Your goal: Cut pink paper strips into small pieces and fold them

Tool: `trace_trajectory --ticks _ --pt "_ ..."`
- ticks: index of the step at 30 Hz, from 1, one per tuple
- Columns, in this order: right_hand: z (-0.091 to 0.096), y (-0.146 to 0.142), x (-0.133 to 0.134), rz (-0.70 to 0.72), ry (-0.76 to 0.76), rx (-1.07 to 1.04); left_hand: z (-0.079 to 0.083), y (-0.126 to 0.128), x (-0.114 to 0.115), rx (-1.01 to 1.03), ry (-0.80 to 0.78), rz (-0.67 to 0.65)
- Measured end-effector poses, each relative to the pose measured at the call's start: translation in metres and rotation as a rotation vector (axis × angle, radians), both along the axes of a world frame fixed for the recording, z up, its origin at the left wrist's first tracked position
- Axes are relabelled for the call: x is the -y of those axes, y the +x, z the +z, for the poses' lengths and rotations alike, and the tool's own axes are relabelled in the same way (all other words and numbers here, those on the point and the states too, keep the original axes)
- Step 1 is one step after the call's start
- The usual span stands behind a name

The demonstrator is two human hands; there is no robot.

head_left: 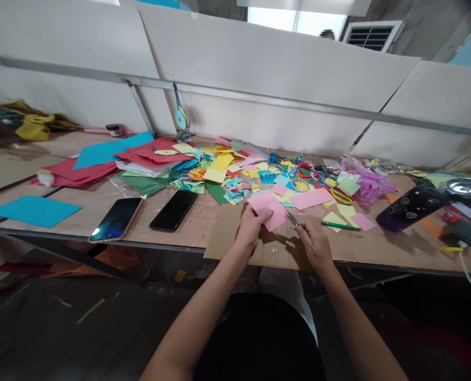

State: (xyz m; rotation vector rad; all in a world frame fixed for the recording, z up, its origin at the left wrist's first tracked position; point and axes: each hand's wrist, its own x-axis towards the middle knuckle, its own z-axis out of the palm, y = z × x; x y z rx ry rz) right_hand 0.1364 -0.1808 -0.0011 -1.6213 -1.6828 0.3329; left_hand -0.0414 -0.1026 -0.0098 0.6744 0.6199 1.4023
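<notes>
My left hand [250, 227] pinches the lower left edge of a pink paper sheet [268, 209] and holds it just above a brown cardboard piece [235, 238] at the table's front edge. My right hand [315, 244] is closed around small metal scissors [293, 219], whose blades point at the pink sheet's right edge. Both forearms reach in from below.
Two dark phones [116, 219] [174, 209] lie left of my hands. Many coloured paper scraps [259, 174] cover the middle. Large red and blue sheets [100, 153] lie left. Yellow-handled scissors [341, 196], a green pen [341, 226], a purple bag [368, 182] and a dark device [412, 206] sit right.
</notes>
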Motion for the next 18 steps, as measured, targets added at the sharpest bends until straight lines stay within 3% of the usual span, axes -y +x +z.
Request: trace_trajectory --ticks 18 --pt "0.0007 -0.0009 0.0001 0.004 -0.014 0.007 0.0024 0.0000 0.0003 -0.004 -0.025 0.008"
